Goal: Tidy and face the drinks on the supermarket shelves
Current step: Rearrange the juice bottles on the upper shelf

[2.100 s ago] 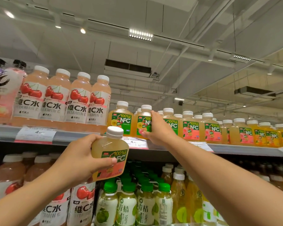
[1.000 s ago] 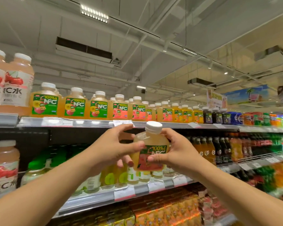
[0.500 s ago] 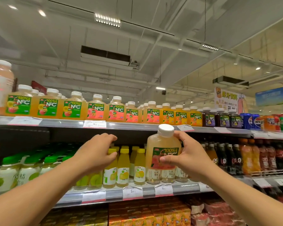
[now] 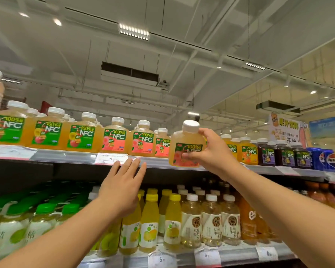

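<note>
A supermarket drinks aisle: stocked shelves (image 4: 162, 163) of juice bottles (image 4: 115, 139), price tags (image 4: 110, 158), what looks like promotional signage (image 4: 284, 130) far right.

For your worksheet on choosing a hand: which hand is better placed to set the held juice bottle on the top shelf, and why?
The right hand. It already grips the juice bottle upright, level with the top shelf beside the matching pink-labelled bottles. The left hand is open, lower and holds nothing.

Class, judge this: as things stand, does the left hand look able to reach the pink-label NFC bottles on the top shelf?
Probably yes. The left hand is open, holds nothing, and its fingertips are at the shelf edge just below the pink-label NFC bottles; nothing blocks it.
</note>
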The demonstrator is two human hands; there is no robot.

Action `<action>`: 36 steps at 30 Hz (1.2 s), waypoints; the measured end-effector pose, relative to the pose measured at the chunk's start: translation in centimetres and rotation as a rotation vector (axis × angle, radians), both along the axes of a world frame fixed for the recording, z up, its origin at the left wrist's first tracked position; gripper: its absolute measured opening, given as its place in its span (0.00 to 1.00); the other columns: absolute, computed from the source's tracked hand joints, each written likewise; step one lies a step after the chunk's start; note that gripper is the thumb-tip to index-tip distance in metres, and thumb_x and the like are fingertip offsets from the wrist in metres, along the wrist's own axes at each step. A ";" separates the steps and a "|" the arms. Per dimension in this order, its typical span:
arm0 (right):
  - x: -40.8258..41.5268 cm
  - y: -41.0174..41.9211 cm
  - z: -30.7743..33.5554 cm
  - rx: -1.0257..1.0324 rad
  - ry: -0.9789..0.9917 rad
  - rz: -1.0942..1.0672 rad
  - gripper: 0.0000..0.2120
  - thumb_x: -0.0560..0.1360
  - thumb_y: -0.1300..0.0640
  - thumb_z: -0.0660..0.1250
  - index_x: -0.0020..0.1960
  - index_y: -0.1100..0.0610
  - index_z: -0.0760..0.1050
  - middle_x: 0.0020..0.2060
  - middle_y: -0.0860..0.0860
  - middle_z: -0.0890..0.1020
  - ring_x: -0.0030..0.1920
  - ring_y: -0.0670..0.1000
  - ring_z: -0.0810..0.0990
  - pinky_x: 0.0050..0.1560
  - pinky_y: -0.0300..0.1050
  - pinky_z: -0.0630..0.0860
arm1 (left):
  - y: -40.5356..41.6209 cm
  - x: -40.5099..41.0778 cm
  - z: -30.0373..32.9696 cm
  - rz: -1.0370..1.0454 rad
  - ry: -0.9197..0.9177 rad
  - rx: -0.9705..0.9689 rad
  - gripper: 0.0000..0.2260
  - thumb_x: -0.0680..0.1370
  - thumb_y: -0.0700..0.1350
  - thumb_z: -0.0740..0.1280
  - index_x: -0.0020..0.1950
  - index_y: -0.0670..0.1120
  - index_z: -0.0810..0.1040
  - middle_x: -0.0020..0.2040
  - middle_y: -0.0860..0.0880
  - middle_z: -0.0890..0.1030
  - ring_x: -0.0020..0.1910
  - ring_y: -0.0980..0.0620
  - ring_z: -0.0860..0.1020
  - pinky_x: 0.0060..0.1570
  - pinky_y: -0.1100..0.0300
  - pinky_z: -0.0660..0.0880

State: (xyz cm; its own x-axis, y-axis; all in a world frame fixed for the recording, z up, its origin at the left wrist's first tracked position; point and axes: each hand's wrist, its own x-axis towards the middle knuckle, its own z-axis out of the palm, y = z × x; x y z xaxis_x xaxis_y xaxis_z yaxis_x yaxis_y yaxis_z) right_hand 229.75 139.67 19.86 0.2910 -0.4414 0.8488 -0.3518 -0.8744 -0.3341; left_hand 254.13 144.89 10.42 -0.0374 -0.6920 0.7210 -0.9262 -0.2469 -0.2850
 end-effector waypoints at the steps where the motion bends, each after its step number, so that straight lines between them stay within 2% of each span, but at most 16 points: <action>1: 0.5 -1.0 0.6 0.010 -0.004 0.009 0.36 0.62 0.53 0.82 0.66 0.50 0.70 0.56 0.46 0.76 0.53 0.47 0.78 0.50 0.43 0.78 | -0.4 0.0 -0.3 0.010 -0.004 -0.030 0.39 0.76 0.53 0.59 0.78 0.49 0.37 0.79 0.46 0.44 0.77 0.45 0.42 0.73 0.46 0.40; 5: 2.6 -5.0 2.4 0.090 0.012 0.048 0.37 0.63 0.53 0.81 0.68 0.54 0.69 0.57 0.51 0.78 0.54 0.54 0.80 0.52 0.54 0.80 | -1.8 -1.0 -0.1 0.063 -0.019 -0.133 0.40 0.72 0.60 0.60 0.78 0.52 0.42 0.76 0.46 0.56 0.75 0.43 0.53 0.71 0.45 0.50; 7: 3.7 -6.9 2.8 0.131 0.038 0.043 0.37 0.63 0.52 0.81 0.68 0.53 0.70 0.56 0.51 0.80 0.51 0.55 0.81 0.46 0.51 0.80 | -2.4 -1.7 0.0 0.107 -0.003 -0.160 0.40 0.71 0.61 0.62 0.77 0.53 0.45 0.73 0.46 0.58 0.73 0.43 0.55 0.68 0.44 0.52; 10: 5.1 -9.1 3.4 0.238 0.035 0.076 0.32 0.65 0.52 0.81 0.65 0.52 0.72 0.48 0.52 0.83 0.36 0.52 0.79 0.28 0.43 0.72 | -3.0 -2.3 -0.4 0.169 0.034 -0.179 0.41 0.68 0.60 0.64 0.76 0.54 0.47 0.71 0.45 0.58 0.71 0.42 0.55 0.67 0.42 0.52; 12: 5.8 -10.0 4.0 0.285 0.056 0.094 0.24 0.66 0.53 0.80 0.58 0.54 0.75 0.43 0.55 0.84 0.31 0.52 0.76 0.28 0.44 0.70 | -3.0 -2.5 -0.6 0.200 0.037 -0.181 0.42 0.65 0.58 0.67 0.76 0.54 0.55 0.69 0.44 0.63 0.70 0.42 0.60 0.66 0.41 0.55; 14: 6.2 -10.3 4.4 0.285 0.103 0.067 0.21 0.67 0.51 0.79 0.54 0.53 0.75 0.43 0.56 0.84 0.36 0.55 0.80 0.32 0.48 0.73 | -2.9 -2.5 -0.6 0.200 0.050 -0.192 0.42 0.59 0.56 0.72 0.73 0.53 0.66 0.66 0.43 0.71 0.67 0.41 0.68 0.64 0.41 0.62; 16: 6.4 -10.5 4.3 0.258 0.154 0.017 0.21 0.68 0.48 0.77 0.56 0.53 0.74 0.45 0.54 0.83 0.44 0.56 0.83 0.39 0.50 0.78 | -2.9 -2.4 -0.7 0.199 0.048 -0.205 0.42 0.57 0.56 0.73 0.71 0.53 0.69 0.64 0.43 0.74 0.65 0.40 0.70 0.63 0.41 0.65; 19: 6.4 -10.3 3.6 0.075 0.199 -0.077 0.20 0.69 0.44 0.75 0.53 0.51 0.72 0.47 0.51 0.81 0.46 0.52 0.81 0.47 0.53 0.80 | -2.7 -2.3 -0.8 0.188 0.036 -0.241 0.42 0.54 0.55 0.74 0.68 0.51 0.73 0.61 0.42 0.77 0.61 0.40 0.74 0.59 0.41 0.70; 20: 6.4 -10.1 3.2 0.003 0.196 -0.097 0.22 0.68 0.42 0.76 0.54 0.50 0.72 0.49 0.49 0.80 0.47 0.51 0.80 0.49 0.53 0.79 | -2.7 -2.3 -0.9 0.182 0.027 -0.254 0.42 0.53 0.55 0.75 0.67 0.51 0.75 0.60 0.42 0.78 0.60 0.39 0.75 0.58 0.41 0.71; 23: 6.3 -10.0 1.8 -0.149 0.229 -0.151 0.35 0.64 0.41 0.77 0.65 0.52 0.67 0.58 0.49 0.74 0.57 0.52 0.76 0.56 0.54 0.76 | -2.9 -2.2 -1.1 0.163 0.003 -0.293 0.43 0.51 0.55 0.76 0.67 0.51 0.75 0.59 0.42 0.78 0.59 0.39 0.74 0.58 0.41 0.72; 27: 7.3 -10.3 1.1 -0.177 0.215 -0.152 0.38 0.66 0.44 0.78 0.69 0.53 0.65 0.62 0.49 0.73 0.61 0.53 0.74 0.59 0.54 0.74 | -3.1 -2.0 -1.2 0.141 -0.037 -0.359 0.44 0.48 0.55 0.77 0.64 0.49 0.78 0.56 0.41 0.79 0.57 0.39 0.73 0.54 0.40 0.74; 32: 8.2 -10.7 0.6 -0.178 0.211 -0.198 0.39 0.70 0.44 0.75 0.73 0.54 0.61 0.68 0.51 0.69 0.67 0.54 0.70 0.64 0.53 0.71 | -3.4 -1.6 -1.4 0.104 -0.036 -0.396 0.44 0.48 0.55 0.77 0.65 0.49 0.77 0.57 0.41 0.78 0.59 0.40 0.69 0.56 0.39 0.73; 36: 8.5 -11.3 0.2 -0.168 0.182 -0.229 0.38 0.71 0.46 0.74 0.75 0.53 0.60 0.73 0.50 0.66 0.72 0.55 0.67 0.67 0.54 0.68 | -3.9 -1.3 -1.7 0.059 -0.034 -0.429 0.44 0.49 0.53 0.77 0.66 0.49 0.75 0.58 0.41 0.76 0.60 0.40 0.68 0.60 0.41 0.62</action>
State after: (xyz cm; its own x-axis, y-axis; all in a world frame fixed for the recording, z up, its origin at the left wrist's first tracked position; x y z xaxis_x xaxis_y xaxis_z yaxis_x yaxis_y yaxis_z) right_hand 238.25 128.35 20.06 0.3538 -0.3708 0.8587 -0.5859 -0.8035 -0.1056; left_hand 252.84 141.03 8.68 -0.0360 -0.3314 0.9428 -0.8988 -0.4017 -0.1755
